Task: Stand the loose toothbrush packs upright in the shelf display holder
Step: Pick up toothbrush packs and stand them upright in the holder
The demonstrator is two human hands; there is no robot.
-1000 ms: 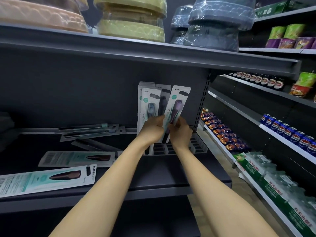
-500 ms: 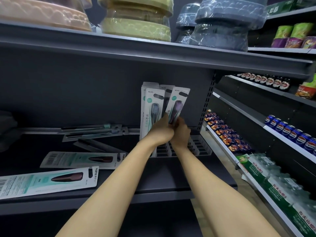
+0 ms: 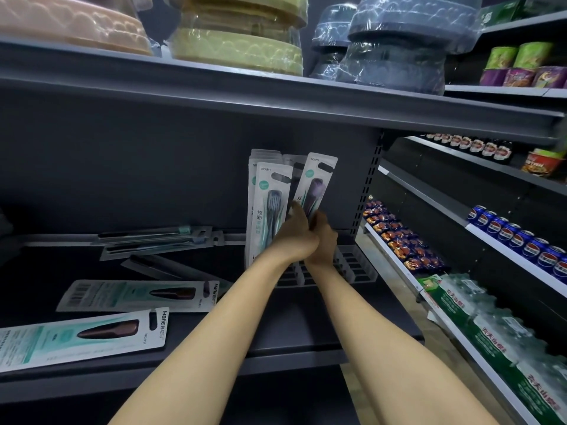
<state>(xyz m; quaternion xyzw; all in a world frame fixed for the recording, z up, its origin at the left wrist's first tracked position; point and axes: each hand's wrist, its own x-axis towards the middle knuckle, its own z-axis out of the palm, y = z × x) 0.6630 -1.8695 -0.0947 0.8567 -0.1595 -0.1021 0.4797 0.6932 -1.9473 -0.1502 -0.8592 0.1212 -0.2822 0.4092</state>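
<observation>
A white slotted display holder (image 3: 357, 266) sits at the right end of the dark shelf (image 3: 306, 326). Several toothbrush packs (image 3: 268, 204) stand upright in its left side. My right hand (image 3: 322, 240) grips the lower part of a tilted toothbrush pack (image 3: 317, 182) with a purple brush, over the holder. My left hand (image 3: 296, 237) lies against my right hand and also holds that pack, fingers on its front. On the shelf to the left, loose packs lie flat: one at the front (image 3: 82, 338), one behind it (image 3: 138, 296), more at the back (image 3: 156, 240).
The upper shelf (image 3: 276, 96) hangs low over the packs, loaded with wrapped stacked basins (image 3: 239, 38). To the right runs another rack with snack bags (image 3: 399, 240), blue cans (image 3: 515, 237) and bottled water packs (image 3: 491, 329). A perforated upright post (image 3: 366, 185) bounds the shelf on the right.
Both hands have moved the purple-brush pack slightly down and closer to the standing packs. The camera view shifted a little to the left and nearer.
</observation>
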